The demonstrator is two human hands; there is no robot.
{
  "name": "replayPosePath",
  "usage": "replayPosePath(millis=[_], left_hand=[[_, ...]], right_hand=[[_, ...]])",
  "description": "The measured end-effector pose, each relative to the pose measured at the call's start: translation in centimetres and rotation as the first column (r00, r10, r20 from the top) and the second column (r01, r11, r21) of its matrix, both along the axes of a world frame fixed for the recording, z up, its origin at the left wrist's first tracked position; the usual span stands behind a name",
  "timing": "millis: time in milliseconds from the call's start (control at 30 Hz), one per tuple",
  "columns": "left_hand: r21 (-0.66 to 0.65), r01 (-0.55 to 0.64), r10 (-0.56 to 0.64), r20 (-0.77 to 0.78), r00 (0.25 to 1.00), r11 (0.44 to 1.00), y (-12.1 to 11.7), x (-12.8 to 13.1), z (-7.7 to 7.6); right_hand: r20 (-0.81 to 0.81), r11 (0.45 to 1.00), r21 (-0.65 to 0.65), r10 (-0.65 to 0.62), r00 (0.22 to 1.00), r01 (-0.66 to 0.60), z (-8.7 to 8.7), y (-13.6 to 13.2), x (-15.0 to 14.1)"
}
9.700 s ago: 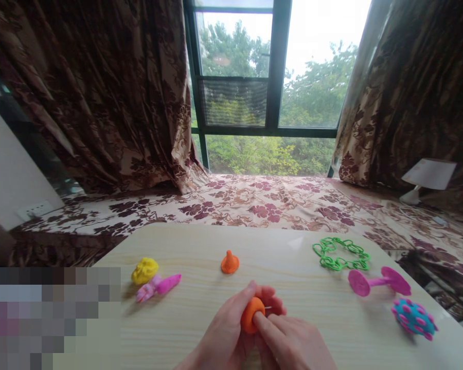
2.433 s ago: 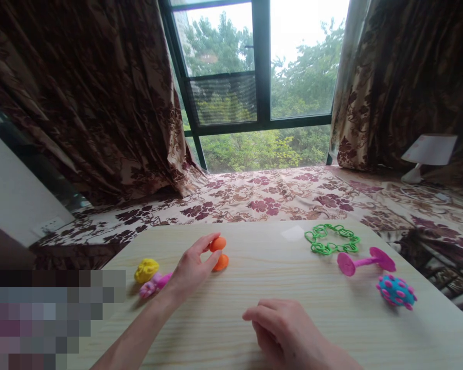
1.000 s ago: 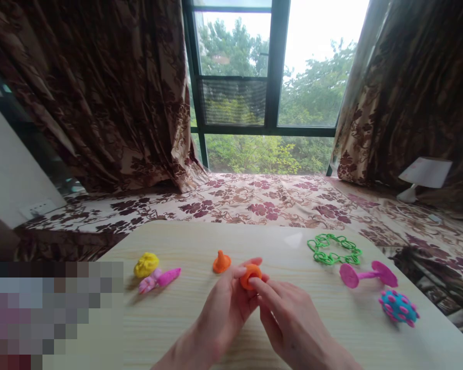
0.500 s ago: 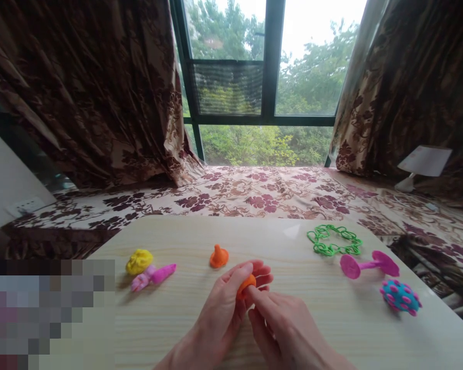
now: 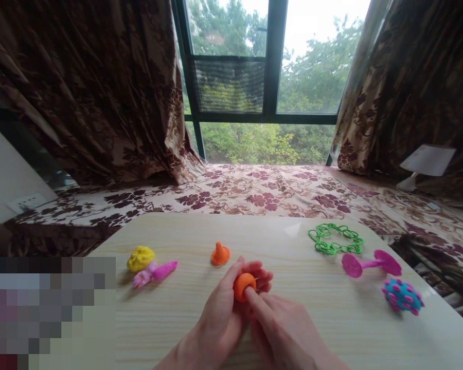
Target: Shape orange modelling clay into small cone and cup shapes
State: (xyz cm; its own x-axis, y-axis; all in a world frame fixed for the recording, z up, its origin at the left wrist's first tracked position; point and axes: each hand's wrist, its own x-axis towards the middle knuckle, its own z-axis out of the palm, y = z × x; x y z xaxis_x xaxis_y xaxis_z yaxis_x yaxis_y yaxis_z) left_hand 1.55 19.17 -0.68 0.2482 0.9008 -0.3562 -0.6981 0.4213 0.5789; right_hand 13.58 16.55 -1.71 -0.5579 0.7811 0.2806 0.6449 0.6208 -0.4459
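Yellow lump (image 5: 141,258) is seen left, little orange cone (image 5: 219,255) farther off, then an orange ball (image 5: 241,288) is kinda cradled near-middle in the curled left hand (image 5: 220,311) and poked by the right hand's (image 5: 285,324) finger (its other fingers can't really be made out), with a green chain (image 5: 320,246) seen far right.

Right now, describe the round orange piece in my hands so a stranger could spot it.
In front of the large window is a pale wood-grain table. Over its near side, the bare left hand cups the round orange clay-like piece, which a finger of the right hand touches. Its rounded shape sets it apart from the orange clay-like cone on the table beyond.
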Motion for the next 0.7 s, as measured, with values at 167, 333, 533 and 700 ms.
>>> replayPosePath(millis=[167,333,533,700], left_hand=[[-0.022,-0.04,0.039,-0.015,0.999,0.999,0.0,0.3,-0.1],[0.019,-0.01,0.011,-0.048,0.999,1.0,-0.3,0.2,0.2],[0.13,0.038,-0.031,-0.054,0.998,0.991,-0.7,-0.2,1.4],[0.147,0.099,-0.097,-0.019,0.995,0.984,-0.7,-0.4,1.2]], right_hand=[[0.047,1.0,-0.025,0.012,0.999,-0.011,-0.2,-0.3,-0.6],[0.044,1.0,0.008,-0.019,0.999,0.019,-0.8,-0.4,-1.1],[-0.391,0.927,-0.358,-0.043,0.919,-0.109,0.9,-0.4,-0.6],[-0.419,0.936,-0.332,-0.038,0.907,-0.115,1.6,-0.3,0.0]])
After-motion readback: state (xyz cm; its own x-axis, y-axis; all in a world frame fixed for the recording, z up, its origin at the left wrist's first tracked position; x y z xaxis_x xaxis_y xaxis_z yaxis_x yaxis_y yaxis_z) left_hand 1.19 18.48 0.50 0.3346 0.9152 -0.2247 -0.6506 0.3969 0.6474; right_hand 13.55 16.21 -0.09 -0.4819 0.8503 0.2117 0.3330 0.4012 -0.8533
